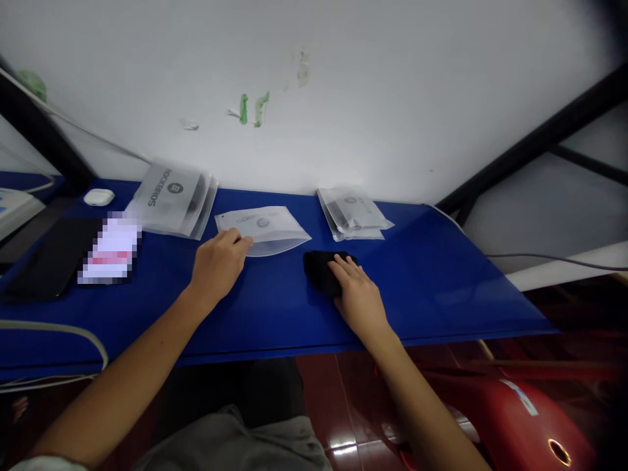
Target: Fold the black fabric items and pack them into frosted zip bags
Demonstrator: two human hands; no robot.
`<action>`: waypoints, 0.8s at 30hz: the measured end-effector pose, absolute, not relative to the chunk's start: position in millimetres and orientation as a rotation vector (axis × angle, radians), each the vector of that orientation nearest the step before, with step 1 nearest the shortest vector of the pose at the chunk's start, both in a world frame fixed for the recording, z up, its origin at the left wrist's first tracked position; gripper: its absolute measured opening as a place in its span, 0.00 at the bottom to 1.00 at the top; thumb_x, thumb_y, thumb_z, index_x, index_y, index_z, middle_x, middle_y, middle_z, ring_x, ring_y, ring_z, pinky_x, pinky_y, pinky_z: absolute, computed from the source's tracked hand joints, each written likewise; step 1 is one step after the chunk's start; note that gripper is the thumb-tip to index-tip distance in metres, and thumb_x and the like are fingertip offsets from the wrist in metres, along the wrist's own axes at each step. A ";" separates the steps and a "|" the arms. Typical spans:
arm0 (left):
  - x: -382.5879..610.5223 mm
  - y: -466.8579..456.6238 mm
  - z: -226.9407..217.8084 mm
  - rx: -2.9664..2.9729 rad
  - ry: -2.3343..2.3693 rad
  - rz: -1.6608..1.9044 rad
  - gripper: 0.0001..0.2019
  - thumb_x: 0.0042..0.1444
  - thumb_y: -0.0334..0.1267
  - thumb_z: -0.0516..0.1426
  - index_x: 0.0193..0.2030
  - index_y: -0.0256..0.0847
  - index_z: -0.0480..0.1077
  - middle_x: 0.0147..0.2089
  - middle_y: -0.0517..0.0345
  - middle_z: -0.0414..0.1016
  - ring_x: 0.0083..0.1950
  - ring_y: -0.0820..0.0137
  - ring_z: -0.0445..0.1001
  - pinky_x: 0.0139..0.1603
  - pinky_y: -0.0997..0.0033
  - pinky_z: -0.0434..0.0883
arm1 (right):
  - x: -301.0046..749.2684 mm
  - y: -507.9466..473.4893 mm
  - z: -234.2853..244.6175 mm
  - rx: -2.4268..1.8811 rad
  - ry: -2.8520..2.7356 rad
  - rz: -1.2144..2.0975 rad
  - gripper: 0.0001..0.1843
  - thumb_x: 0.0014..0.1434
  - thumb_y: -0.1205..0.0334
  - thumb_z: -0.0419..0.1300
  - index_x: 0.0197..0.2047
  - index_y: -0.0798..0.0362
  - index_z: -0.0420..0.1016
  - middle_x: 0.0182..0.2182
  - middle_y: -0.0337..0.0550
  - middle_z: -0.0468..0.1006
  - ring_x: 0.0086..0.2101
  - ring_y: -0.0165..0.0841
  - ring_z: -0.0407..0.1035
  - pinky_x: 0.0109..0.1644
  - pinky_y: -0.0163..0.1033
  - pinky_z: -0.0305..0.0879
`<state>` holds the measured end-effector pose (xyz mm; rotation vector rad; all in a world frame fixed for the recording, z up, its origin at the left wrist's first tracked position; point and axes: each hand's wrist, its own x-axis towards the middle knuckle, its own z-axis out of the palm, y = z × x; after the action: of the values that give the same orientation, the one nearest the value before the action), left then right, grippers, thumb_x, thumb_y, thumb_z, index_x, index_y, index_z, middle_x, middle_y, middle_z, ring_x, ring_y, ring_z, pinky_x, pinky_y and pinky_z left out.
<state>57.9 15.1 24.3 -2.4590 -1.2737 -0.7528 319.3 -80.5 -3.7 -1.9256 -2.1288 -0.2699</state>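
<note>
- Your left forearm reaches in from the lower left, sloping up and away over the near edge of the bench [275,307]; the back of your left hand [220,261] faces up.
- Your left fingers are curled together, their tips at the near left edge of the single frosted bag [262,219]. They touch it there, but you cannot tell whether they pinch it or only press on it.
- That bag lies flat before you, near the wall [373,124], its clear, bulging near side towards you.
- Your right forearm comes up from the lower right, angled inward, with the right hand [360,291] palm down.
- Your right fingers are slightly spread and bent over the black item [321,268], the thumb by its near side. They touch it; whether they have closed on it, you cannot tell.
- The black item lies on the bench, to the right of the single bag and just apart from it.
- Beyond the black item sits a small stack of bags [353,212]; left of the single bag, near the wall, lies a larger stack of bags [169,199].
</note>
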 end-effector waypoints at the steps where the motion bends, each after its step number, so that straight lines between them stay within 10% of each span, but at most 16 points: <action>1: 58.3 14.9 24.8 -2.452 -1.276 -0.741 0.13 0.64 0.35 0.51 0.39 0.39 0.78 0.32 0.54 0.74 0.32 0.67 0.72 0.24 0.70 0.63 | 318.1 -81.8 -3.3 -1.886 -2.162 -0.254 0.37 0.40 0.82 0.51 0.56 0.57 0.68 0.58 0.56 0.70 0.59 0.50 0.62 0.58 0.59 0.65; 24: 53.6 23.7 35.8 -2.914 -1.336 -0.858 0.12 0.63 0.34 0.51 0.41 0.39 0.77 0.38 0.55 0.77 0.38 0.69 0.76 0.40 0.69 0.71 | 275.2 -41.1 16.4 -1.034 -2.501 -0.575 0.20 0.65 0.75 0.47 0.57 0.58 0.70 0.56 0.56 0.72 0.61 0.44 0.58 0.60 0.52 0.65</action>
<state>53.6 23.7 35.8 -2.9139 -1.3360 -0.8579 275.2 -41.1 16.4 -1.0338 -2.5011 -0.5753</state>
